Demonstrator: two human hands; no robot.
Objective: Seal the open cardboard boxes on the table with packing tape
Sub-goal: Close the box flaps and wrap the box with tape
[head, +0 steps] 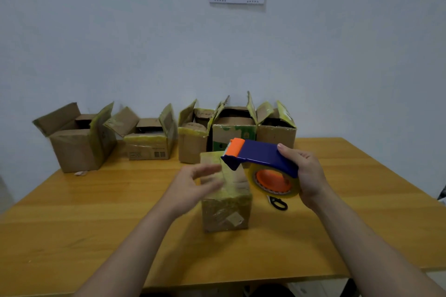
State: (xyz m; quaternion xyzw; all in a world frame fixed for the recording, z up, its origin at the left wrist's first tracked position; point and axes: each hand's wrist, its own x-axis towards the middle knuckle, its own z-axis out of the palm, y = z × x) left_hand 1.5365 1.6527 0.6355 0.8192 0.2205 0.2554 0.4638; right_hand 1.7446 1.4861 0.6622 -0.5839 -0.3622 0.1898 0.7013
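Left hand point(193, 185), blurred, seems loose-fingered against the taped box point(226, 210), well back from the worktop point(96, 212) edge; right hand point(306, 173) grips the tape dispenser point(260, 154), cutter end pointing left.

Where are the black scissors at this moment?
In the head view, the scissors lie on the table, just right of the closed box, below the tape dispenser.

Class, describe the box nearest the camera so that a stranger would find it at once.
Start at the yellow wooden table, where five open boxes line the wall. In front of that row, alone near the middle, stands one box. Unlike the others, its flaps are shut and wrapped in tape.
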